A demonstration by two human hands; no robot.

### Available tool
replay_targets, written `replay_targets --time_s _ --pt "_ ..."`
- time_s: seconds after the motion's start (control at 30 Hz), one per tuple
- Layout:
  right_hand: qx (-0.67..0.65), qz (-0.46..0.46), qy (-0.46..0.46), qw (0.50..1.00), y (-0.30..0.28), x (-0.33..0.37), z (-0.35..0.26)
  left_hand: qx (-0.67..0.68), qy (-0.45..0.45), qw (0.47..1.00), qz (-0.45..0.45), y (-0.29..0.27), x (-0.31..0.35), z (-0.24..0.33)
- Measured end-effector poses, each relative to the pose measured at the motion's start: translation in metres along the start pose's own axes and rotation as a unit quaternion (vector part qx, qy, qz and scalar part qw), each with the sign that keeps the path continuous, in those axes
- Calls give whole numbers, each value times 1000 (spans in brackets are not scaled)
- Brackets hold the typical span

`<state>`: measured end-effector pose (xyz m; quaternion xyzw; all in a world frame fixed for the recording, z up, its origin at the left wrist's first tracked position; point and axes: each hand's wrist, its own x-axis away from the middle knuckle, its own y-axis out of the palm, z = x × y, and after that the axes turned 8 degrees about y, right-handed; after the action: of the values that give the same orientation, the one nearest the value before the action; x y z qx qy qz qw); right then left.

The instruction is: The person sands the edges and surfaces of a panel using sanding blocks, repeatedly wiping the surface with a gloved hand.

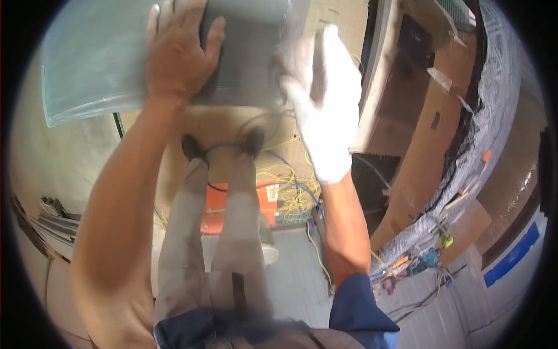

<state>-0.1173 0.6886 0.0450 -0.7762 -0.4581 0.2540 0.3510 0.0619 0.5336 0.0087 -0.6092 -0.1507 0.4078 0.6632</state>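
A large flat panel (102,70), greenish and glassy-looking, spans the upper left in front of me. Its right part is a darker grey section (247,64). My left hand (181,64) is bare and lies on the panel with its fingers spread, the fingertips running up to the picture's top edge. My right hand (331,110) wears a white glove and is at the panel's right edge. Motion and glare smear its fingers, so whether it grips the edge is unclear.
Yellow cord (290,183) and a blue hose (302,189) lie in loops by my feet, near an orange box (215,203). At right stand a wooden frame (375,75) and a cardboard piece (433,139) beside plastic-wrapped material (505,70). Tools (424,262) lie lower right.
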Motion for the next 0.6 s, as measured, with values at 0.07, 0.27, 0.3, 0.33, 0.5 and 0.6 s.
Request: replay_targets --time_s 0.07,0.27,0.3,0.33,0.5,0.6 --pt "45 -93 -75 992 -12 38 2 -10 7 1000 -27 -5 4 -4" --pt "80 -140 -145 976 -6 15 11 -11 2 1000 -18 -3 11 -9" --pt "88 -129 -146 977 -9 25 12 -5 7 1000 -5 -4 7 -9" --pt "104 -110 -151 977 -11 39 18 5 6 1000 4 0 4 -1" --pt "96 -88 -150 980 1 23 12 -14 -6 999 -35 0 6 -9" --pt "108 -62 -101 987 -1 16 -1 -10 -3 1000 -11 4 4 -1"
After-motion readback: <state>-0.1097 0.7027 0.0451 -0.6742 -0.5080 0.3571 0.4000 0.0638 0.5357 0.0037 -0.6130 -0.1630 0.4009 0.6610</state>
